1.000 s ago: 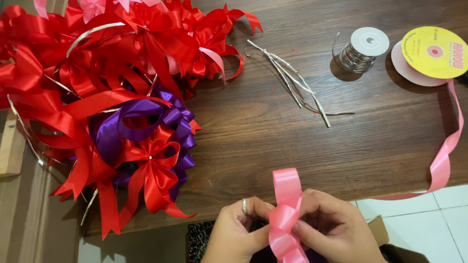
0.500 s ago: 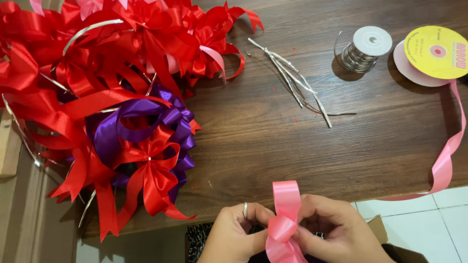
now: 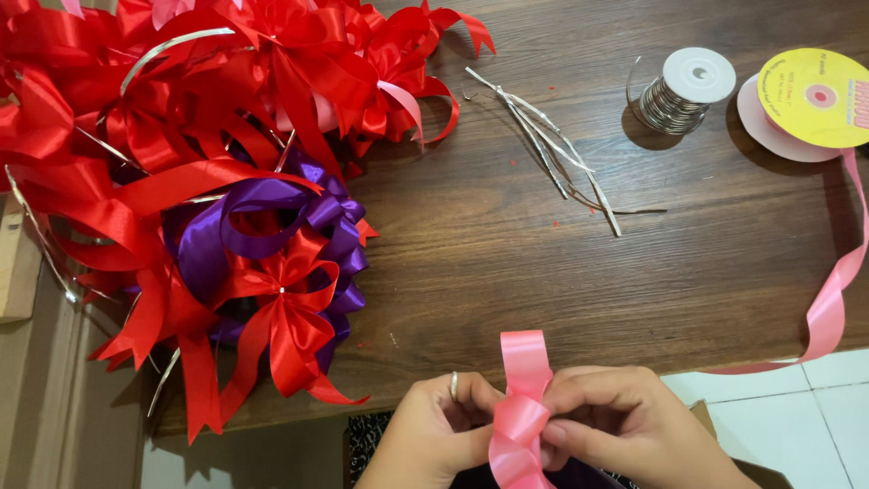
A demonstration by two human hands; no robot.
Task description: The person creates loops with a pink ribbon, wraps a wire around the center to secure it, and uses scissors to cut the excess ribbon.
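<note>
Bows of red ribbon [image 3: 181,154] lie heaped on our wooden table [image 3: 507,272], while our left hand [image 3: 434,435] and right hand [image 3: 625,426] pinch a half-folded pink ribbon loop [image 3: 520,407] together at its near edge, untied.

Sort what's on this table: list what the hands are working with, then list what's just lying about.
In hand:
- pink ribbon loop, pinched between left hand and right hand
- pink ribbon roll, its tail trailing off the table edge

Lying about:
- pile of red bows
- purple bow
- wire spool
- cut wire pieces
- wooden table
</note>
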